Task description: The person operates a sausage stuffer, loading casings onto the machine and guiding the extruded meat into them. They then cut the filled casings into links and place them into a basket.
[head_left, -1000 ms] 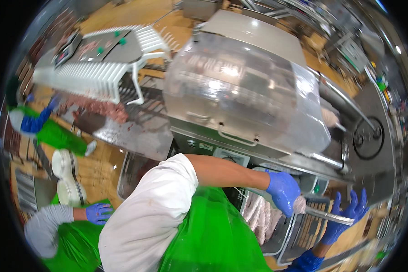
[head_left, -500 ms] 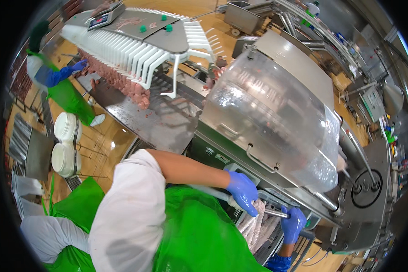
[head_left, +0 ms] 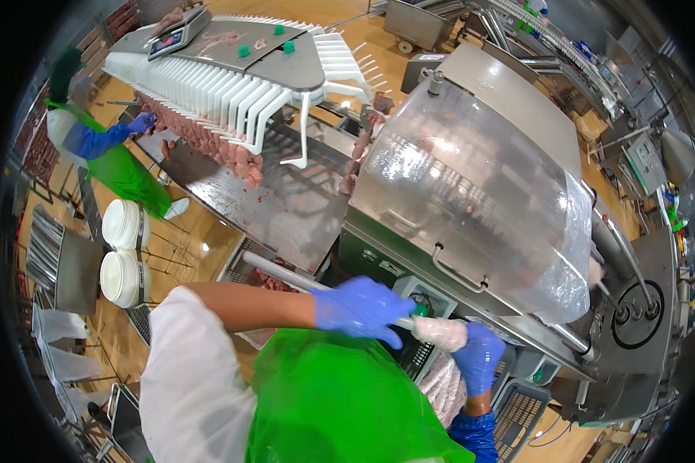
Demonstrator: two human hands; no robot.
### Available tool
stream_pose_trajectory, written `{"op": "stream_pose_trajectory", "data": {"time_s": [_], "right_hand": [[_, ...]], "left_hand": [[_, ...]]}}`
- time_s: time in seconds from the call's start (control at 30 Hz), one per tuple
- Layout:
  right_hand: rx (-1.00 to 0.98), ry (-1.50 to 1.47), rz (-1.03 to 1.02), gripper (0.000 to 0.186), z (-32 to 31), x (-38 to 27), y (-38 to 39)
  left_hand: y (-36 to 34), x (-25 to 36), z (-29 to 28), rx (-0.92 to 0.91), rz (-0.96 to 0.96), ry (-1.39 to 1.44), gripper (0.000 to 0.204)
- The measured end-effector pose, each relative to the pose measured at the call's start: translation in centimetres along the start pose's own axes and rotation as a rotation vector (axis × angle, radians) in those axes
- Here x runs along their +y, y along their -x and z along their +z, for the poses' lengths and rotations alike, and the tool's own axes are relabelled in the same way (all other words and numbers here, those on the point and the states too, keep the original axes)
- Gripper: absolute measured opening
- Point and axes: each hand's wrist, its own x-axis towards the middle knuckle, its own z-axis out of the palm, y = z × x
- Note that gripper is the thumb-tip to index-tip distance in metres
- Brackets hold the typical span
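A long pale rod or tube (head_left: pixel 282 272) slants across in front of my body. My left hand (head_left: pixel 359 309), in a blue-violet glove and slightly blurred, lies over the rod with its fingers curved round it. Just right of it, a bunched whitish-pink casing (head_left: pixel 440 333) sits on the rod's end. My right hand (head_left: pixel 479 356), gloved alike and with a blue sleeve cover, grips the far end of this casing. More pale, wrinkled casing lengths (head_left: pixel 443 390) lie below, partly hidden by my green apron.
A grey crate (head_left: pixel 520 417) stands right of my right arm. Ahead is a large machine under a clear cover (head_left: pixel 471 193). Meat pieces (head_left: pixel 208 143) lie on a steel table (head_left: pixel 286 208) beneath a white-finned rack (head_left: pixel 239 104). A co-worker (head_left: pixel 104 147) stands far left near white tubs (head_left: pixel 123 278).
The rod has shifted left and up, its left length now showing past my forearm. My left hand moved left along with it; my right hand came up and left onto the casing.
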Motion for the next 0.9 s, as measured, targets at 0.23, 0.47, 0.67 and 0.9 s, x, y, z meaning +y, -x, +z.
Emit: {"op": "stream_pose_trajectory", "data": {"time_s": [0.23, 0.47, 0.67, 0.9], "right_hand": [[0.111, -0.159, -0.029, 0.023, 3.4, 1.5, 1.4], [-0.068, -0.075, 0.2, 0.026, -1.1, 3.0, 3.4], [-0.034, -0.036, 0.04, 0.016, 5.1, 0.4, 5.5], [0.071, -0.545, 0.399, 0.024, 1.4, 8.5, 10.7]], "left_hand": [[0.4, -1.2, 1.4, -0.111, -0.211, -0.09, 0.056], [2.3, -4.4, 0.8, -0.214, -0.357, -0.114, 0.065], [-3.2, 0.1, 5.6, -0.291, -0.177, 0.149, 0.062], [-0.5, -7.1, 3.9, -0.316, -0.313, -0.101, 0.048]]}}
